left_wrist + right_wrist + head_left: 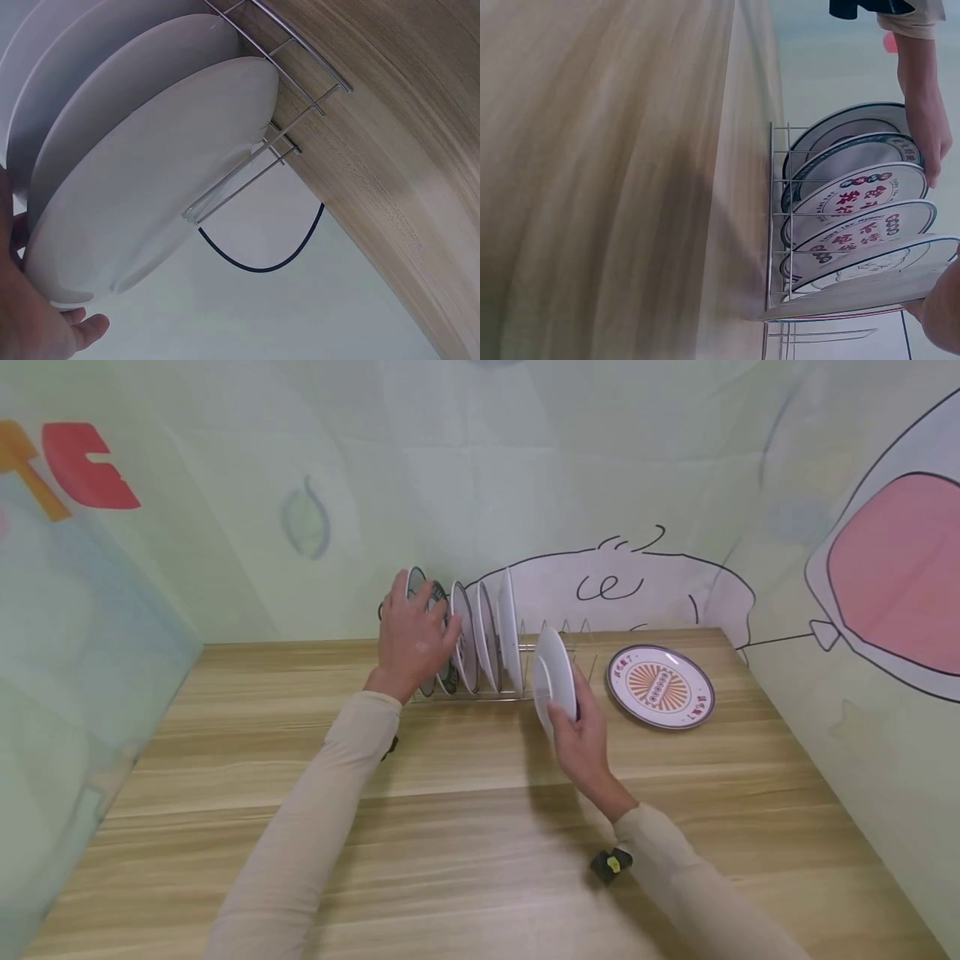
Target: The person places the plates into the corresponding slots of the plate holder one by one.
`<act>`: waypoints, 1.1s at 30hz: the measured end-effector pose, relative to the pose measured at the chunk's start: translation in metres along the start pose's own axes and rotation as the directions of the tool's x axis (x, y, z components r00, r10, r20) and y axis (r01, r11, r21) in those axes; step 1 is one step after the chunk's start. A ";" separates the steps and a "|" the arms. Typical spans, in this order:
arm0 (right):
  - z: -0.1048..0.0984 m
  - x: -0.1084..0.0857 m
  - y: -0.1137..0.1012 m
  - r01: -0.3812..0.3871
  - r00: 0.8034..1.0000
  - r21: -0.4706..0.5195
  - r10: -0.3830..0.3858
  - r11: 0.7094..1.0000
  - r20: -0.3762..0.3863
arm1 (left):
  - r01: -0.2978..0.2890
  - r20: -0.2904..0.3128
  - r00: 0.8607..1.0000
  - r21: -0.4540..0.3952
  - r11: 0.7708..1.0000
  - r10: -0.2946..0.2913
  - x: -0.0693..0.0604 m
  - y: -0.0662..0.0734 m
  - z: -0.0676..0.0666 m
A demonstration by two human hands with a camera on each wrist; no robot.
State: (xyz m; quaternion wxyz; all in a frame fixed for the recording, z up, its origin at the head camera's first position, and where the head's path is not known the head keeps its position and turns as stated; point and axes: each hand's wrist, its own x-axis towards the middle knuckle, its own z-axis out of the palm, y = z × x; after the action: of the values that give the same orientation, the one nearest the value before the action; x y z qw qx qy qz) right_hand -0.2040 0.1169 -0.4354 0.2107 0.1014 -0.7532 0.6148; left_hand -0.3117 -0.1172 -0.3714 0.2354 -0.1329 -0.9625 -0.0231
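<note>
My right hand [583, 739] grips a white plate [553, 681] by its near edge, thumb on one face. The plate is tilted upright at the right part of the wire dish rack [510, 696]; whether it touches the rack is hard to tell. My left hand [415, 635] holds the top rims of the leftmost plates at the rack's left end. In the left wrist view its fingers [91, 330] reach around the outermost plate [165, 165]. Several more plates, among them a plate with red characters [855, 196], stand on edge in the rack.
A plate with an orange sunburst pattern [662, 687] lies flat on the wooden table [465, 843], right of the rack. A printed cloth backdrop [450, 485] rises close behind the rack and along both sides. More wire slots [566, 647] stand at the rack's right end.
</note>
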 end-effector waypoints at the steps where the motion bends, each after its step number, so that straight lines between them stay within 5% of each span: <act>1: 0.000 0.001 0.000 -0.003 1.000 -0.001 0.003 1.000 0.002 | -0.001 -0.001 1.000 0.000 1.000 0.001 0.000 0.000 0.000; 33: 0.024 0.043 0.009 0.111 0.994 -0.033 -0.111 0.993 -0.022 | 0.002 0.020 1.000 0.020 1.000 -0.003 -0.001 0.001 -0.002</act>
State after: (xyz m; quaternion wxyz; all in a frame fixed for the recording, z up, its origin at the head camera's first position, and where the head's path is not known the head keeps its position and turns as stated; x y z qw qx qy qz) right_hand -0.2506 0.1003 -0.4276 0.2549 0.1326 -0.7537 0.5911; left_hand -0.3097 -0.1169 -0.3704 0.2272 -0.1295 -0.9651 -0.0127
